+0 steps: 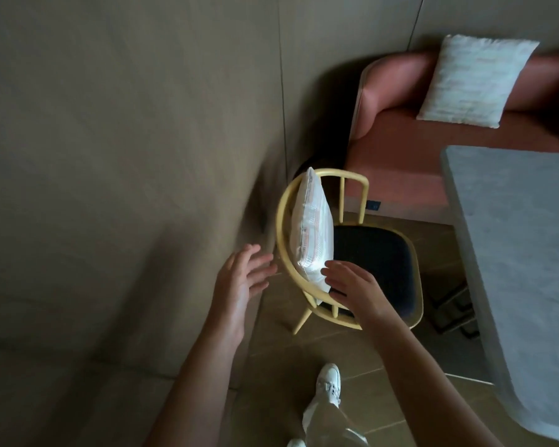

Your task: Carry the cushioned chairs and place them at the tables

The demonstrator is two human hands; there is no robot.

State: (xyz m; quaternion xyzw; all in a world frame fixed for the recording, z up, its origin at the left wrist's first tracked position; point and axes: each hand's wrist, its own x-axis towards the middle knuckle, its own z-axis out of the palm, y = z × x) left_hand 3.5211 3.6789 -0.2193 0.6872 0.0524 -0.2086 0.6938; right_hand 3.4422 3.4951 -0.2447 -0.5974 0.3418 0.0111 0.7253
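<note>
A yellow chair [362,201] with a curved spindle back and a dark seat pad [373,256] stands on the tiled floor beside the wall. A white cushion [312,227] with faint orange stripes leans upright against its backrest. My left hand [242,282] hovers open just left of the backrest, fingers spread, a small gap away from the rail. My right hand [352,287] is open over the chair's near side, its fingers by the cushion's lower corner and over the back rail. A grey table [517,240] stands to the right of the chair.
A beige panelled wall [126,156] fills the left. A pink sofa [400,130] with a pale pillow [475,79] sits behind the chair. Dark table legs [452,311] show under the tabletop. My white shoe [329,382] is on the tan tiles below.
</note>
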